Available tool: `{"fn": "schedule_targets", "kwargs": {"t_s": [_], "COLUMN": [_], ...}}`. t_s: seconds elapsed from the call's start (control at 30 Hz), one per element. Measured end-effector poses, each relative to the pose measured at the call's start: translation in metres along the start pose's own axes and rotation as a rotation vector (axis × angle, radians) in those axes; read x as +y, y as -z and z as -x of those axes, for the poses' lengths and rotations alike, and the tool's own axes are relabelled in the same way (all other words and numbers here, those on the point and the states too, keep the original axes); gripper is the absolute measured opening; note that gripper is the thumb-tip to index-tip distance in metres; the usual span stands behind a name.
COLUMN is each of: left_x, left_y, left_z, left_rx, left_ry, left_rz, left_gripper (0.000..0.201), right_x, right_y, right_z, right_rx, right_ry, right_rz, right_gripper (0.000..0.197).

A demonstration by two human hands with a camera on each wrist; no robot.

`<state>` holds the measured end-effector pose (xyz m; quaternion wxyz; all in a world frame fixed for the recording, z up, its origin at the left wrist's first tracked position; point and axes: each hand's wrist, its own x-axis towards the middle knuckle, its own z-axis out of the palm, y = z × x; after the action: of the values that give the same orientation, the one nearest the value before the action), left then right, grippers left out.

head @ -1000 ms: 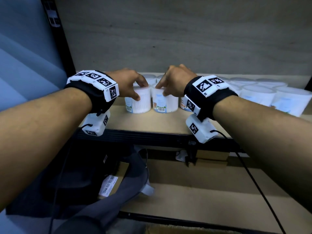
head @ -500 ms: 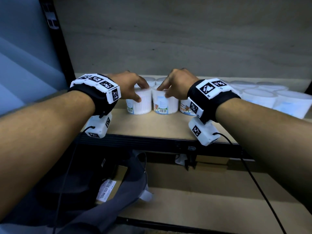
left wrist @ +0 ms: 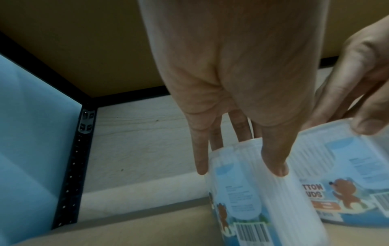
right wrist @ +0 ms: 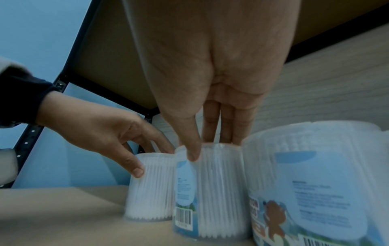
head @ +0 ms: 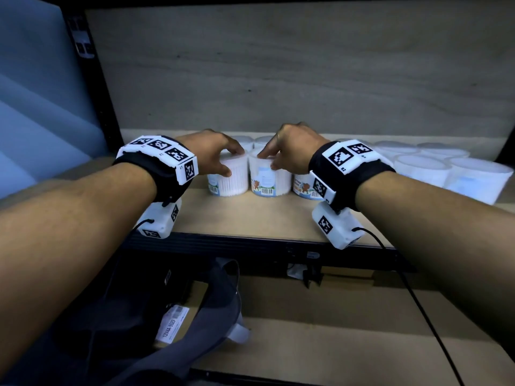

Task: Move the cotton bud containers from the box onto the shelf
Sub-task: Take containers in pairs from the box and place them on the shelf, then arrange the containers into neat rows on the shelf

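A: What are you holding?

B: Two clear cotton bud containers (head: 228, 176) and (head: 269, 178) stand upright, touching, on the shelf (head: 250, 215). Your left hand (head: 211, 154) curls round the left tub's rim, your right hand (head: 292, 151) round the other's.

A: How will they handle?

B: Likely light, stiff, smooth plastic (slippery film). Grip below the lid, thumb opposite fingers.

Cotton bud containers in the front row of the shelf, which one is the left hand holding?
The leftmost container, at the row's end: the left hand grips its top with thumb in front. The next container is under the right hand.
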<state>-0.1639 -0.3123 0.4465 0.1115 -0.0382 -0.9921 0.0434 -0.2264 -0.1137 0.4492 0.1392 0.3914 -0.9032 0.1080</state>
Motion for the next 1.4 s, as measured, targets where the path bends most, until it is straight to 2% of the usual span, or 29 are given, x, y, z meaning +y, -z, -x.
{"fn": "schedule_targets", "kwargs": {"t_s": [0.17,0.33,0.53,0.8,1.4], "left_x": [0.002,0.006,0.025,0.085,0.239], "left_y": [0.001,0.003,0.014,0.019,0.012], "left_z": [0.002,0.0,-0.01,-0.042,-0.129], "left_rx": [-0.007,-0.057,-0.048,-0.051,-0.06], "left_ry": [0.0,0.013,-0.043,-0.139,-0.381], "left_rz": [-0.029,-0.094,-0.069,0.024,0.126], "left_gripper": [0.06,0.065,0.069,0.07,0.072], "right_x": [0.006,0.023,0.051,0.089,0.212], "right_y": [0.007,0.011,0.025,0.048,0.09], "right_z": [0.005,0.009,0.023,0.051,0.127], "right_rx": [-0.051,-0.081,-0.084,-0.109,-0.132], "right_ry": [0.031,-0.001,-0.046,-0.109,-0.389], "right_rz": [0.002,-0.035,-0.011,0.047,0.127], "right_gripper": [0.042,0.053,0.046,0.046,0.048]}}
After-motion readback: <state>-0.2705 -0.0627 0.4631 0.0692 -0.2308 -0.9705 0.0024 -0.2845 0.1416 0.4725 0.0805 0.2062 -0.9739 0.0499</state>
